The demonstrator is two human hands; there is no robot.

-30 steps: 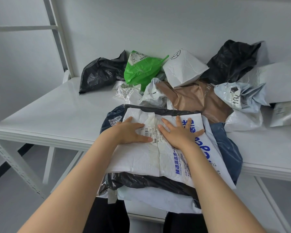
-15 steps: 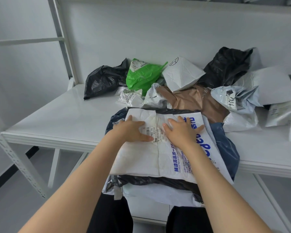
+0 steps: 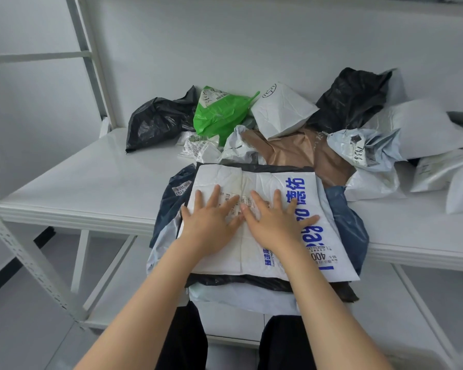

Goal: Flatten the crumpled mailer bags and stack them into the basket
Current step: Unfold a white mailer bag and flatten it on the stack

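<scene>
Both hands are flat on the top bag here. The left hand (image 3: 209,222) and the right hand (image 3: 275,222) sit side by side with thumbs nearly touching. Fingers are straight and fanned out, palms pressing down on a white mailer with blue print (image 3: 267,180), so they're pushing, not gripping anything.

That mailer lies pretty smooth on top of a stack at the front edge of the white bench (image 3: 78,188), and the stack hangs out over the edge toward the person. Under it I can make out a flat black bag (image 3: 251,280), a pale bag (image 3: 241,296) at the very bottom and a navy bag (image 3: 348,222) poking out both sides (whatever the stack sits on is hidden, can't tell).

Back toward the wall is the crumpled heap:
- a crumpled black bag (image 3: 158,121) on the left
- a green bag (image 3: 219,113) right beside it
- a puffy white bag (image 3: 281,110)
- a brown bag (image 3: 300,150) in the middle, touching the stack's far edge
- a second black bag (image 3: 353,97) behind that
- a grey-blue bag (image 3: 364,148) with a handwritten number label, off to the right
</scene>
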